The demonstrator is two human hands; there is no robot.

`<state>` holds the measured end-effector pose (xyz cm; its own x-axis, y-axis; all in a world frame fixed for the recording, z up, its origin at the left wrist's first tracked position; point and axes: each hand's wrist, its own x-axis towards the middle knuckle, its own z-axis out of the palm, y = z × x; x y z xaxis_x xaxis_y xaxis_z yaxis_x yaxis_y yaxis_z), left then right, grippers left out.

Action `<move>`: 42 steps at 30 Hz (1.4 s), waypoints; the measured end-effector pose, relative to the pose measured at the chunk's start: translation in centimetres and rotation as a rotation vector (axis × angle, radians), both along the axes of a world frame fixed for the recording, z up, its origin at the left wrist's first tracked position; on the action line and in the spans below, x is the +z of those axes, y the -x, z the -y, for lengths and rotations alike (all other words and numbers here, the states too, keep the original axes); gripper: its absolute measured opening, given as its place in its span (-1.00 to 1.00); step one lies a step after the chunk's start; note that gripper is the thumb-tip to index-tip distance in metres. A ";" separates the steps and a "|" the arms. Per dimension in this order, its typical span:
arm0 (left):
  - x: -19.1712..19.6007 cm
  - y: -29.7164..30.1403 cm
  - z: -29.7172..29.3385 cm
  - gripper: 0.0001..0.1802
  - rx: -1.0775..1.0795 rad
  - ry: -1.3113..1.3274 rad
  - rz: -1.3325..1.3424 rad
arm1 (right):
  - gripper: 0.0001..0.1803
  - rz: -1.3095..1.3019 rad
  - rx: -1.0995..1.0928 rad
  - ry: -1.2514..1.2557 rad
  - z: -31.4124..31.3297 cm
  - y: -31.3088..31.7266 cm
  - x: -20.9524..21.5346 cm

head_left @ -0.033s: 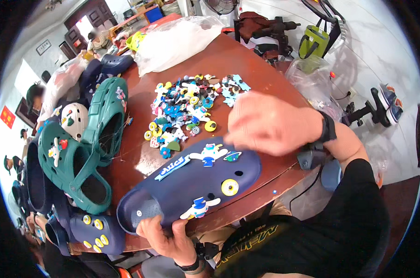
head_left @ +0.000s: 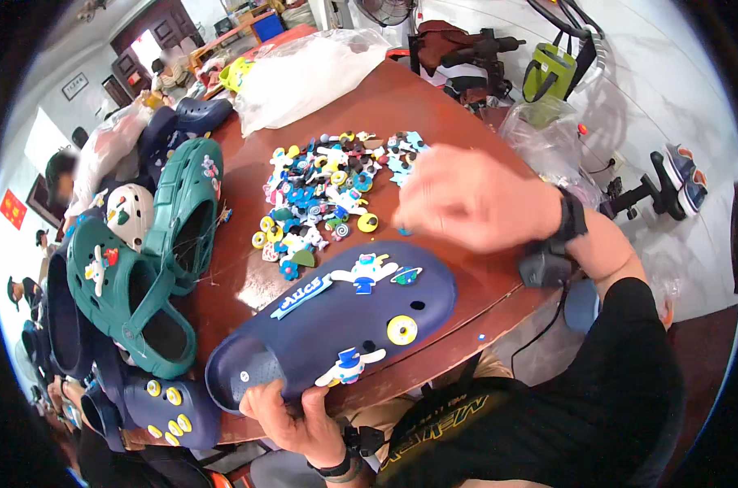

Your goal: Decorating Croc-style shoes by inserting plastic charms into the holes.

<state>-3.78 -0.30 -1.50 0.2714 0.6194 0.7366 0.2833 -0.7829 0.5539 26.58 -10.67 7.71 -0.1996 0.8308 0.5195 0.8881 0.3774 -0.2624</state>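
Note:
A dark blue clog [head_left: 344, 317] lies on the table's near edge, its toe pointing right. My left hand [head_left: 292, 419] grips its near side by the heel opening, thumb and fingers closed on the rim. On its upper sit a lettered blue-and-white charm [head_left: 302, 296], two white winged-figure charms [head_left: 364, 275] [head_left: 349, 367], a green-blue planet charm [head_left: 406, 276] and a round yellow-and-white charm [head_left: 401, 330]. Some holes are bare. Above the toe hangs my right hand [head_left: 475, 199], fingers curled together and blurred; what they hold, if anything, is hidden.
A pile of small mixed shoe charms [head_left: 320, 191] lies beyond the clog. At left are green clogs [head_left: 113, 285], a white clog [head_left: 131, 213] and a dark blue clog with yellow charms [head_left: 170, 411]. A clear plastic bag [head_left: 312, 81] covers part of the far table [head_left: 434, 98].
My right hand has shifted slightly up and away from the clog's toe. The left hand and the clog stay where they were.

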 end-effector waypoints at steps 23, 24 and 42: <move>-0.4 0.4 0.5 -0.62 -0.032 0.078 0.072 | -0.76 -0.036 -0.334 0.128 -2.8 -5.8 -4.8; -0.5 0.4 0.4 -0.62 -0.032 0.065 0.063 | -0.76 -0.037 -0.328 0.130 -2.7 -5.4 -4.4; 0.8 0.0 0.2 -0.54 0.000 -0.040 -0.120 | -0.82 0.052 -0.251 0.233 -1.0 -3.5 -2.7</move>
